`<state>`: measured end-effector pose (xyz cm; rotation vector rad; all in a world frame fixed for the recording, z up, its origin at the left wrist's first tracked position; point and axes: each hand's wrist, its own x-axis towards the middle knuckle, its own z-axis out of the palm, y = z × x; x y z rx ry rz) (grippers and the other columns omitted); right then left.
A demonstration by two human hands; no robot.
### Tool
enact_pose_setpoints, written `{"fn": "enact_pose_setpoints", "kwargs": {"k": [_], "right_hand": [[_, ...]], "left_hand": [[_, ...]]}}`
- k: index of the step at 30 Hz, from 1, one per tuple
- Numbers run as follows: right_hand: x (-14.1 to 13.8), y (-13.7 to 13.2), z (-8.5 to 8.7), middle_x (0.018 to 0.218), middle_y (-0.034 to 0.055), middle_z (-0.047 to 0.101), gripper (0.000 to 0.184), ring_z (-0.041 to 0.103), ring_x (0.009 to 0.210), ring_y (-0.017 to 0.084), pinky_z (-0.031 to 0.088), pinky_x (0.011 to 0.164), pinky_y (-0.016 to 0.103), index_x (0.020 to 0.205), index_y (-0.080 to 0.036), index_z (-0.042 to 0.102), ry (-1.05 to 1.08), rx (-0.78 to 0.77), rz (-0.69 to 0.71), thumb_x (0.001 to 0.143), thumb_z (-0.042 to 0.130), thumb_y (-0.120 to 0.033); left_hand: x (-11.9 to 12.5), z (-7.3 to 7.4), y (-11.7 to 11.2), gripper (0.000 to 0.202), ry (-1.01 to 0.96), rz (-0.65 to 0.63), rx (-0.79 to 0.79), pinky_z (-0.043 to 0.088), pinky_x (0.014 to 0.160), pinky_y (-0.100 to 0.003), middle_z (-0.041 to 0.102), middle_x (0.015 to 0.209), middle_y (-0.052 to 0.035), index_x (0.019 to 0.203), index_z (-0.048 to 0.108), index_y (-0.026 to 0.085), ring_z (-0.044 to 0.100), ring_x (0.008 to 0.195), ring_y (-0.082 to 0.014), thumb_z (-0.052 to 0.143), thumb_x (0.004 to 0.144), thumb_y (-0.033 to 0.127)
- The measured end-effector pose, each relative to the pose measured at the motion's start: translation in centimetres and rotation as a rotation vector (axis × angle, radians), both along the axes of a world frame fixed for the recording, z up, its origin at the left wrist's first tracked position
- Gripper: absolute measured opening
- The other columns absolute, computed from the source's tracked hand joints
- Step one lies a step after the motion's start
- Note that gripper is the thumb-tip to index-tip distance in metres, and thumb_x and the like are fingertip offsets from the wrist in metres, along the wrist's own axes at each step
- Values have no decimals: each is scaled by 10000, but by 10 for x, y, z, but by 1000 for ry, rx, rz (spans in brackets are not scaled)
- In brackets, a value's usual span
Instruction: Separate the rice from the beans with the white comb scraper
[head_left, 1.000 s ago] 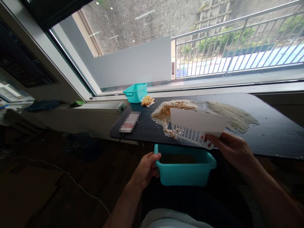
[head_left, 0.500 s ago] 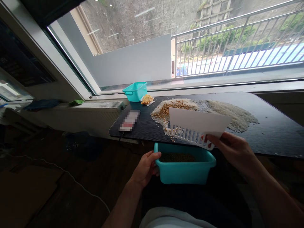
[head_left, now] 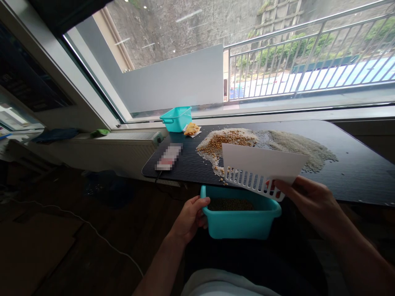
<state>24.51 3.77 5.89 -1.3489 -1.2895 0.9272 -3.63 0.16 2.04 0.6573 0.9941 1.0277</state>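
My left hand (head_left: 191,216) grips the left rim of a turquoise plastic tub (head_left: 237,225), thumb over the edge. Small dark greenish grains (head_left: 231,204) cover the tub's bottom. In my right hand (head_left: 308,195) is a white plastic scraper (head_left: 262,160) with a row of slots along its lower edge, pinched at its right end. It stands tilted above the tub's far rim, in front of the table edge. Behind it lies a pile of white grains mixed with yellow-brown round seeds (head_left: 228,139); the scraper hides part of this pile.
A heap of pale rice-like grains (head_left: 302,146) spreads to the right on the dark table (head_left: 358,172). At the back left stand another turquoise basket (head_left: 177,119) and a yellowish food piece (head_left: 191,129) on paper. A blurred-out flat device (head_left: 169,157) with a cable lies on the left.
My right hand has moved the scraper slightly to the right and down. My left hand and the tub stay in place.
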Motion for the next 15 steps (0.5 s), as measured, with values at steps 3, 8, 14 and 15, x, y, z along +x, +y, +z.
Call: {"fn": "enact_pose_setpoints", "kwargs": {"k": [3, 8, 14, 15], "right_hand": [[5, -4, -1, 919, 50, 821, 405, 762, 876, 298, 626, 856, 427, 903, -234, 828, 21, -15, 7, 631, 835, -534], [5, -8, 4, 833, 54, 816, 437, 756, 784, 294, 638, 778, 416, 783, -240, 824, 33, -30, -13, 524, 861, -590], [-6, -10, 16, 751, 55, 802, 474, 742, 688, 287, 641, 651, 395, 698, -244, 805, 21, -33, 18, 464, 853, -653], [-6, -10, 16, 734, 55, 798, 479, 740, 678, 288, 640, 638, 396, 680, -242, 799, 11, -34, 23, 462, 848, -666]], "left_hand": [[-1, 0, 0, 575, 7, -3, 3, 308, 369, -193, 342, 423, 116, 561, 404, 213, 313, 353, -39, 886, 570, 528], [-1, -1, 1, 569, 5, -9, 9, 310, 374, -196, 345, 429, 114, 566, 407, 213, 314, 356, -39, 879, 585, 530], [-1, -1, 1, 546, 7, -15, 16, 309, 380, -200, 341, 437, 116, 583, 417, 213, 312, 360, -42, 867, 606, 520], [-1, -1, 1, 546, 5, -17, 18, 309, 382, -200, 339, 437, 115, 581, 414, 213, 313, 361, -42, 866, 610, 519]]}}
